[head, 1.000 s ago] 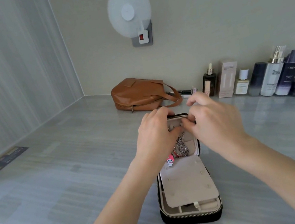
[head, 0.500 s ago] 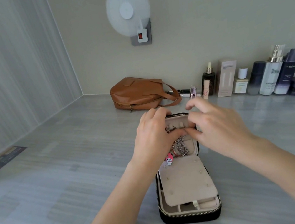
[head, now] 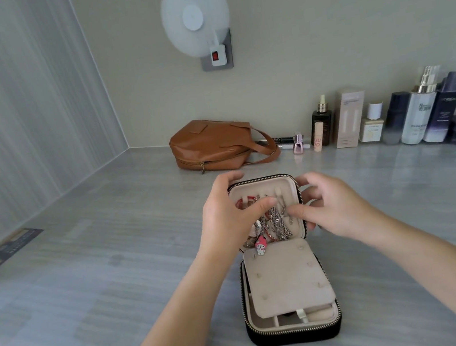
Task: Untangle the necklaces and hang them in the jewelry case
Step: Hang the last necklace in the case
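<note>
The black zip jewelry case (head: 295, 329) lies open on the counter with its beige lid (head: 262, 188) standing upright. Several silver chain necklaces (head: 275, 220) and a red one (head: 240, 202) hang bunched inside the lid, with a pink doll charm (head: 261, 245) at the bottom. My left hand (head: 226, 221) grips the lid's left edge, fingers over its top corner and thumb across the chains. My right hand (head: 335, 209) is at the lid's right edge, its thumb tip touching the chains and its other fingers loosely curled and blurred.
A brown leather bag (head: 213, 148) lies at the back of the grey counter (head: 101, 269). A row of cosmetic bottles and boxes (head: 410, 115) lines the back wall on the right. A small fan (head: 195, 21) is plugged in above. A dark ruler (head: 4, 249) lies far left.
Both hands have come off the hooks at the lid's top. My right hand dropped down and to the right, uncovering the lid and chains. My left hand slid to the lid's left edge.
</note>
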Action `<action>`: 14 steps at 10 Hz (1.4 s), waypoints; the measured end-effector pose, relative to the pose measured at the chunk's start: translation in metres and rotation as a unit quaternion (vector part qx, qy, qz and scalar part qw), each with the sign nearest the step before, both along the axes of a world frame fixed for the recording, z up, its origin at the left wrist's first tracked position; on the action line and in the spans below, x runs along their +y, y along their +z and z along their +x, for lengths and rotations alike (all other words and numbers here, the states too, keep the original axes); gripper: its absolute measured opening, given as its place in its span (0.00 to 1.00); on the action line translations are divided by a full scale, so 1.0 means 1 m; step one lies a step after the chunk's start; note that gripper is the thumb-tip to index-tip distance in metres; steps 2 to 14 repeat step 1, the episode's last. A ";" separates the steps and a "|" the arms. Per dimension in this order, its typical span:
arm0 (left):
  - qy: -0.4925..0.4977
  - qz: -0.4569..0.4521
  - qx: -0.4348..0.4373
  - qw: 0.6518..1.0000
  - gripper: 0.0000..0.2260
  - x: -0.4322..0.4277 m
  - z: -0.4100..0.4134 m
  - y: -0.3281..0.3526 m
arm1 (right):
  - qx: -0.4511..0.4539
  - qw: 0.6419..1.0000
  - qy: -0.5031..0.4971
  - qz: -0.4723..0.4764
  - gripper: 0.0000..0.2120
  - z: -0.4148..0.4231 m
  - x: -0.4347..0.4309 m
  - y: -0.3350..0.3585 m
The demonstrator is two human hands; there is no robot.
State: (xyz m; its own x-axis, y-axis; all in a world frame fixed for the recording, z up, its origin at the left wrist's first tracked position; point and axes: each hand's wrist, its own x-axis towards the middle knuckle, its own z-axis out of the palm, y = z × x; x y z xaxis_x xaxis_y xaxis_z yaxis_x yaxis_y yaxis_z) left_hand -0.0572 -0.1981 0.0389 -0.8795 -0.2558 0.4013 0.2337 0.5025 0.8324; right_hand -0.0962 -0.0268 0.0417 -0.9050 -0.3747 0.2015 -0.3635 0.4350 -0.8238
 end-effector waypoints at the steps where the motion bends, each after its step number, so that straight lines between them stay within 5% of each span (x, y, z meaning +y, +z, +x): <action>1: -0.015 0.106 -0.035 0.994 0.11 -0.004 -0.001 -0.005 | -0.019 1.000 -0.005 -0.019 0.15 0.002 -0.001 0.003; 14: -0.015 0.106 -0.035 0.994 0.11 -0.004 -0.001 -0.005 | -0.019 1.000 -0.005 -0.019 0.15 0.002 -0.001 0.003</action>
